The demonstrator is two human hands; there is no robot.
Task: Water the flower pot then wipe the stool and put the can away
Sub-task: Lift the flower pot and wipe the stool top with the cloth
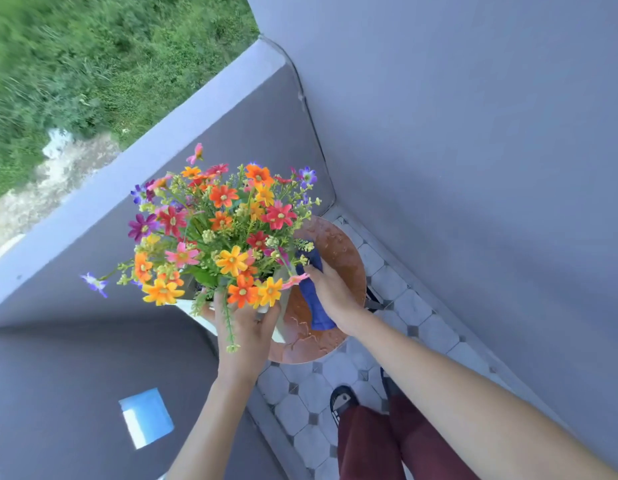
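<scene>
A white flower pot (278, 329) full of orange, red, pink and purple flowers (224, 233) is held by my left hand (246, 327), which grips its near side; the pot looks raised or tilted off the stool. The round brown stool (342, 251) stands in the corner with wet streaks on its top. My right hand (331, 292) presses a blue cloth (311, 292) flat on the stool top, just right of the pot. The flowers hide the stool's left part. No watering can is in view.
Grey balcony walls (456, 150) close in on the right and behind the stool; a low parapet (182, 133) runs along the left with grass beyond. My feet and dark red trousers (376, 441) stand on the pale tiled floor (304, 386). A blue-white object (146, 415) lies at lower left.
</scene>
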